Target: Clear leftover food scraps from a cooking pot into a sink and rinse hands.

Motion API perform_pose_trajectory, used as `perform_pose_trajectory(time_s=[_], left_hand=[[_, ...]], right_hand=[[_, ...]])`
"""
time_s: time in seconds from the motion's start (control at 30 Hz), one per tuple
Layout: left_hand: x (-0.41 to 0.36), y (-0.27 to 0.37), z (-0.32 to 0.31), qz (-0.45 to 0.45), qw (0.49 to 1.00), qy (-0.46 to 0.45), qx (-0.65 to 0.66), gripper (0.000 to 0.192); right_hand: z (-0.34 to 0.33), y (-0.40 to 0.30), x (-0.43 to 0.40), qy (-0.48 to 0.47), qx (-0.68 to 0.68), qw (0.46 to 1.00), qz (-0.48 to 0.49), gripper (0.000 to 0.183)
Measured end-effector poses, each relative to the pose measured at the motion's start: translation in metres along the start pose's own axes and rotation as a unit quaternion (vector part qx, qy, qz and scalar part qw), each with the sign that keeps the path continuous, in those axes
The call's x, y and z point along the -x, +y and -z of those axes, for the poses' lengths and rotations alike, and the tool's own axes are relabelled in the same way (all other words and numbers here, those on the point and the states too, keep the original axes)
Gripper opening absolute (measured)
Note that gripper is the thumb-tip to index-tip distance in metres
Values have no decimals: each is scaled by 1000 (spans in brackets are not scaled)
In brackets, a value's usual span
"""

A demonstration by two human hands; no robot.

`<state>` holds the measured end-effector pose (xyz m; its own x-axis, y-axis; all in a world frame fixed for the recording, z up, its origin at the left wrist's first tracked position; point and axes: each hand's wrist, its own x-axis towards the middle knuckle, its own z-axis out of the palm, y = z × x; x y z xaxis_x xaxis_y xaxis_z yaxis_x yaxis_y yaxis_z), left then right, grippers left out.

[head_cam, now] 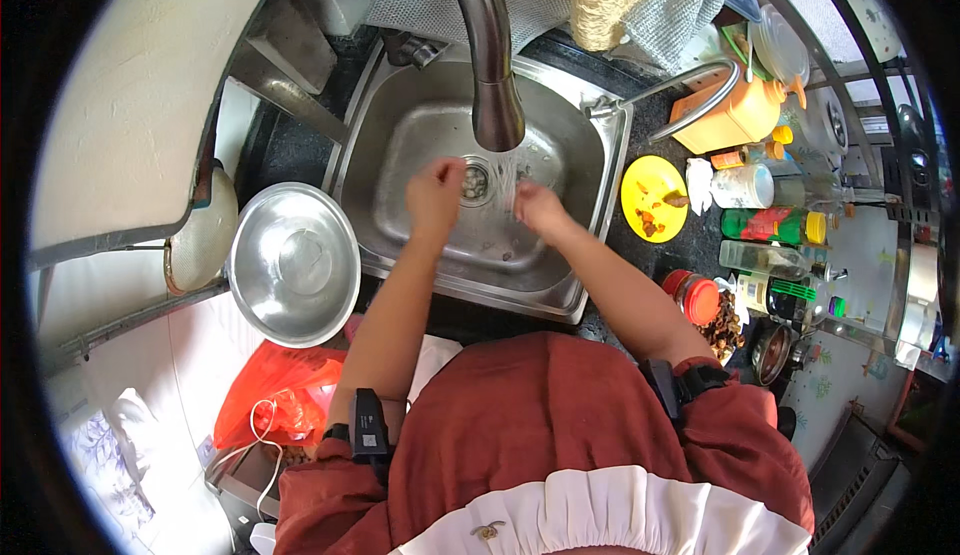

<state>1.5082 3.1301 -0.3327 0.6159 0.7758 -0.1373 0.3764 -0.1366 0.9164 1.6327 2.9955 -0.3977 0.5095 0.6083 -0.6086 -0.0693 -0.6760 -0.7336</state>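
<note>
Both my hands are over the stainless steel sink (390,240), one on either side of a thin stream of water (504,180) falling from the dark metal faucet (499,116). My left hand (435,198) is left of the drain strainer (475,182), its fingers curled inward. On the other side, my right hand (538,208) is close to the stream, also with bent fingers. The two hands are apart. No object shows in either one, but the palms and some fingertips are hidden. Small bits lie on the sink floor.
A metal basin (296,266) stands left of the sink. Right of it are a yellow plate (654,198) with brown scraps, a red-lidded jar (691,297) and several bottles (769,225). A curved thin spout (720,78) rises at the back right corner. A red plastic bag (274,397) lies lower left.
</note>
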Motion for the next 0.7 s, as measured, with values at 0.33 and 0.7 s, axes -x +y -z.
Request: perform_pose_trajectory(time_s=[0.33,0.7], left_hand=[[-40,-97,-73,24,904,-246,-348,25],[-38,-216,-162,-199,923,-96,-314,26]], right_hand=[[16,31,47,-76,379,914,122,24],[38,0,94,-189,-345,905,-163,30]])
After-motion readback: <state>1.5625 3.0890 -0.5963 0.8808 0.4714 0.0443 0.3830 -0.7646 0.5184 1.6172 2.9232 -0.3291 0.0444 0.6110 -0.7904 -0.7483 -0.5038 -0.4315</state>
